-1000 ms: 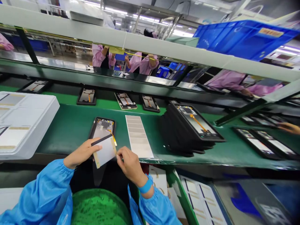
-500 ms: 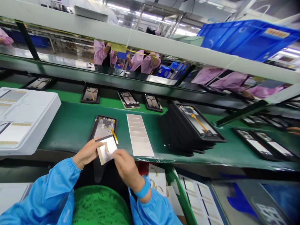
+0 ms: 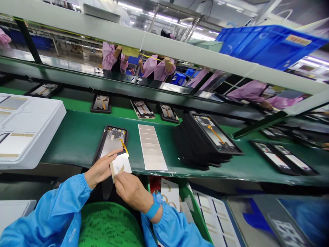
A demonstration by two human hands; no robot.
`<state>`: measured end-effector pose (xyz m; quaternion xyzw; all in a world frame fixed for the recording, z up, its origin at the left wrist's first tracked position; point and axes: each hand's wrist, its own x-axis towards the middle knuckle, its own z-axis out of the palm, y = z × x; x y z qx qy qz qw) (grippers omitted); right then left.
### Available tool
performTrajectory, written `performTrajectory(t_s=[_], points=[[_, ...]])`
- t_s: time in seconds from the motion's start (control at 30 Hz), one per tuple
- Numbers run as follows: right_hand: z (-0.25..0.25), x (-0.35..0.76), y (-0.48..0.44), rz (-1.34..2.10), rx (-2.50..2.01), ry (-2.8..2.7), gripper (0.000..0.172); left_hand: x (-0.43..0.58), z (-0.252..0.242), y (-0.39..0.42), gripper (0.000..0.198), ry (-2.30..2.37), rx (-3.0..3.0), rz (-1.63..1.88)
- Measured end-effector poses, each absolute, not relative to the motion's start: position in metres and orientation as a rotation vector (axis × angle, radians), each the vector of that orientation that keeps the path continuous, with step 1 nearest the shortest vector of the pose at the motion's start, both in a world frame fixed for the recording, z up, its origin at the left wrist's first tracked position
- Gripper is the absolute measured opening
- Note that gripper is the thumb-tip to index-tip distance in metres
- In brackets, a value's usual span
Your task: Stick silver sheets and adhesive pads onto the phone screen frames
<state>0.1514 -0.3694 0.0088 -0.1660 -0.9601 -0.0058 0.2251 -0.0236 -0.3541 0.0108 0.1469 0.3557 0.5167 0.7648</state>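
My left hand (image 3: 101, 169) grips a flat, pale pouch battery (image 3: 125, 160) by its left edge, thumb on top. The battery has a dark band along its upper edge and tan tape at its left side. At the battery's lower edge, the closed fingers of my right hand (image 3: 133, 190) pinch a tan tape strip (image 3: 121, 169), whose end curls up over the pale face. Just behind my left hand lies an opened tablet (image 3: 110, 142) with its circuit board and orange ribbon cable exposed. To the right is a pale sheet divided into bands (image 3: 152, 147).
A stack of black-framed tablets (image 3: 205, 140) stands right of the sheet. White trays of batteries (image 3: 51, 133) are at left. More open tablets (image 3: 101, 103) line the green belt behind. Below the bench edge sits a green bin (image 3: 191, 197) with scraps. Co-workers in pink sleeves (image 3: 160, 67) are opposite.
Both hands have come slightly lower with the battery. My right hand has shifted left and down along it, and the tan strip now stands up by its fingers.
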Motion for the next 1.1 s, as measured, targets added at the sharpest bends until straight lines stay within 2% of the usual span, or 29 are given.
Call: performTrajectory(t_s=[0.1,0.23,0.3,0.4,0.57,0.63,0.67,0.77,0.8,0.87,1.0,1.1], points=[[0.001,0.151,-0.368,0.334,-0.679,-2.39,0.018,-0.015,0.006,-0.358,0.039,0.683,0.311,1.084],[0.001,0.182,-0.363,0.66,-1.105,-1.806,0.01,0.004,0.001,-0.364,0.044,0.543,0.223,0.907],[-0.005,0.224,-0.366,0.622,-1.313,-1.506,0.011,0.015,0.0,-0.366,0.043,0.495,0.2,0.85],[-0.028,0.307,-0.383,0.474,-1.631,-1.258,0.023,0.028,-0.002,-0.367,0.041,0.486,0.18,0.815],[-0.063,0.376,-0.417,0.31,-2.389,-1.574,0.019,0.046,-0.006,-0.368,0.039,0.575,0.15,0.877],[-0.055,0.35,-0.423,0.259,-2.295,-1.722,0.02,0.057,-0.005,-0.37,0.038,0.606,0.156,0.929],[-0.047,0.329,-0.424,0.275,-2.109,-1.81,0.024,0.063,-0.004,-0.373,0.038,0.617,0.163,0.963],[-0.017,0.26,-0.42,0.459,-1.475,-2.12,0.058,0.073,0.002,-0.382,0.041,0.658,0.194,1.067],[-0.009,0.242,-0.418,0.503,-1.328,-2.184,0.062,0.072,0.005,-0.385,0.042,0.679,0.211,1.093],[-0.001,0.219,-0.413,0.558,-1.171,-2.22,0.06,0.063,0.01,-0.39,0.048,0.728,0.282,1.12],[-0.001,0.205,-0.402,0.78,-1.23,-1.941,0.045,0.018,0.01,-0.394,0.063,0.992,0.562,1.159],[-0.003,0.189,-0.396,1.172,-1.162,-1.733,0.04,-0.017,0.0,-0.397,0.051,1.128,0.695,1.121]])
